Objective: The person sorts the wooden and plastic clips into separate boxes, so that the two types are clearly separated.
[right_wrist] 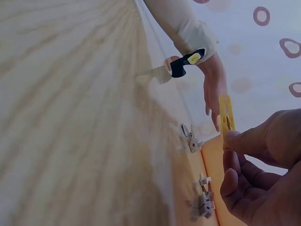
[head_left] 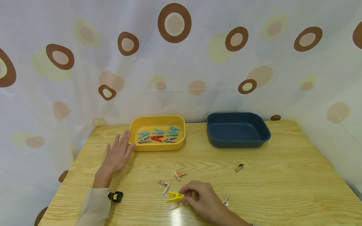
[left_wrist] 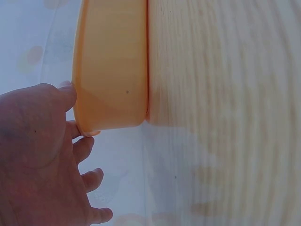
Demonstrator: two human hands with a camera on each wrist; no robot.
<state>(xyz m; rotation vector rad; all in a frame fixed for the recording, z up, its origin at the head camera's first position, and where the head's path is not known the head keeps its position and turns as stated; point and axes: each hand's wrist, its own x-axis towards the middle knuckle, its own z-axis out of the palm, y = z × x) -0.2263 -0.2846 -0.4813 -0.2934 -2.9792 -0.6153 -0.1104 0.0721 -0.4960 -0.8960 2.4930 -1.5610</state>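
Observation:
A yellow plastic clothespin (head_left: 176,196) is pinched between the thumb and fingertips of my right hand (head_left: 204,201), over the front middle of the table. In the right wrist view the same yellow clothespin (right_wrist: 225,117) points up from the fingertips. My left hand (head_left: 118,156) rests at the left rim of a yellow basin (head_left: 158,147), its fingers spread and fairly straight. The left wrist view shows that hand's thumb (left_wrist: 68,96) against the basin's edge. Inside the basin lie several light blue clothespins (head_left: 159,131), a red clothespin (head_left: 157,138) and two greyish ones (head_left: 170,140).
A dark blue basin (head_left: 238,143) stands at the back right. Small wooden clips with decorations lie on the table (head_left: 282,188): one with an orange piece (head_left: 179,174), others left of the right hand (head_left: 164,187), behind it (head_left: 226,200) and farther right (head_left: 239,168). A patterned curtain hangs behind.

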